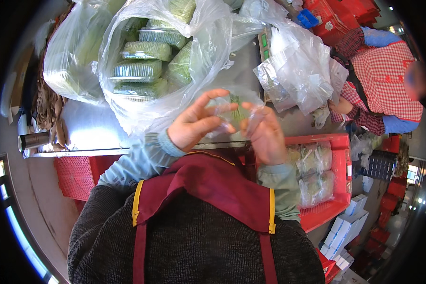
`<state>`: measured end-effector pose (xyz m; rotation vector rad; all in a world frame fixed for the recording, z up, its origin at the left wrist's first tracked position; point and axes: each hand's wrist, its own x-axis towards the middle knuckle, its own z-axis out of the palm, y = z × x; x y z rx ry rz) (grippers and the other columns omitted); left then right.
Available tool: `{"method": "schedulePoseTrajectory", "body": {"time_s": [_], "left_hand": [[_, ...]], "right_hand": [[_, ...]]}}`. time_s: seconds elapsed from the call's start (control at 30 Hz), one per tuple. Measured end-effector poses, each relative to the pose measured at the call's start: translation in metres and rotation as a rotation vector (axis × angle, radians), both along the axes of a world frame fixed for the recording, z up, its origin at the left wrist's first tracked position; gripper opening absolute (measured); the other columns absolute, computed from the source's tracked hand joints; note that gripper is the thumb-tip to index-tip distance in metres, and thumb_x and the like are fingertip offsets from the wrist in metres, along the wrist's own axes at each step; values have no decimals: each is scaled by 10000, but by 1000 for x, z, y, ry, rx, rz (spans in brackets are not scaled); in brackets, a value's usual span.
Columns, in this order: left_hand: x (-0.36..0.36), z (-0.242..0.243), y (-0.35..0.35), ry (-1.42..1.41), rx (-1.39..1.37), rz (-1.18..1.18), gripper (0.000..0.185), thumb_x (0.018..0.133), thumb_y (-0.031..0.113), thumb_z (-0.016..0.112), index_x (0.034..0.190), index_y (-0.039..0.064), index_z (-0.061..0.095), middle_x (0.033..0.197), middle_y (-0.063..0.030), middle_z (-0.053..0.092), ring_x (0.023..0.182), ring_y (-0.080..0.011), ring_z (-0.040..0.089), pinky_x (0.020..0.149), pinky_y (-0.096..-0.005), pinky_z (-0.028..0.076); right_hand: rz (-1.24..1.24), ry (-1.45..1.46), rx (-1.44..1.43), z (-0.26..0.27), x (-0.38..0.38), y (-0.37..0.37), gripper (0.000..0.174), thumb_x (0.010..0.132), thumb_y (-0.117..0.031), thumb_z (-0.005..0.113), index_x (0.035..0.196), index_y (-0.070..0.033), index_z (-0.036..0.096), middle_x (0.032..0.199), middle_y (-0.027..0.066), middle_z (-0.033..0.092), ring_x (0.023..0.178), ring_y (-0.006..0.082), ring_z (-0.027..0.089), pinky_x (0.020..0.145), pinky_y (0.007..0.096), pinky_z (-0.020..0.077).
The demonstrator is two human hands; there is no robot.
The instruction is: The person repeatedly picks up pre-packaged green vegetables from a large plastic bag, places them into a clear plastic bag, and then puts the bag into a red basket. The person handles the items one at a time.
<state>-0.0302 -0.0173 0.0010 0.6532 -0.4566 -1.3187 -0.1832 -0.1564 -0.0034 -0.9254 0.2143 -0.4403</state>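
Over the metal table's front edge, my left hand [198, 122] and my right hand [266, 133] hold a clear plastic bag [248, 97] between them, fingers spread and partly blurred. Green produce [237, 108] shows through the film between the hands. Beyond my left hand stands a large open plastic bag [213, 46] with several clear clamshell containers [137, 71] of green produce stacked inside. Further left is another full plastic bag [74, 60]. Past my right hand lies a pile of clear bags [298, 67].
At my right stands a red plastic crate [342, 156] holding bagged produce [316, 188]. A person in a checked apron [385, 78] works at the table's right. Brown gloves or cloths [48, 103] hang at the left end. Another red crate [76, 174] is below the table, white boxes [348, 227] at lower right.
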Motion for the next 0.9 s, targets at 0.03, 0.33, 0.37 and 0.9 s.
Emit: {"method": "schedulePoseTrajectory", "body": {"time_s": [0.03, 0.33, 0.37, 0.9], "left_hand": [[-6, -4, -2, 1, 11, -21, 594, 879, -36, 435, 1404, 116, 203, 1265, -200, 464, 921, -232, 606, 846, -346, 470], [4, -47, 0, -419, 110, -96, 576, 896, 45, 510, 1389, 73, 213, 993, -117, 550, 908, -200, 603, 792, -296, 496], [17, -55, -1, -408, 231, 49, 493, 893, 53, 517, 1336, 45, 301, 955, -111, 564, 877, -192, 609, 763, -287, 500], [22, -80, 12, 194, 297, -110, 217, 944, 239, 473, 1009, 42, 537, 889, -120, 609, 726, -185, 599, 598, -257, 469]], "right_hand": [[-17, 5, -10, -9, 4, 12, 341, 919, -229, 483, 1207, -56, 424, 1211, 115, 508, 1019, 200, 524, 860, 352, 439], [-207, 378, -492, -60, -6, -4, 184, 867, -112, 575, 1023, -15, 553, 822, -9, 574, 720, 72, 527, 676, 211, 426], [-192, 419, -518, -68, -11, -8, 188, 866, -91, 566, 1040, -24, 539, 808, -7, 565, 757, 71, 534, 690, 213, 426], [-480, 290, 47, -77, -23, -18, 82, 875, -83, 547, 839, -49, 481, 760, 33, 549, 750, 104, 545, 672, 242, 423]]}}
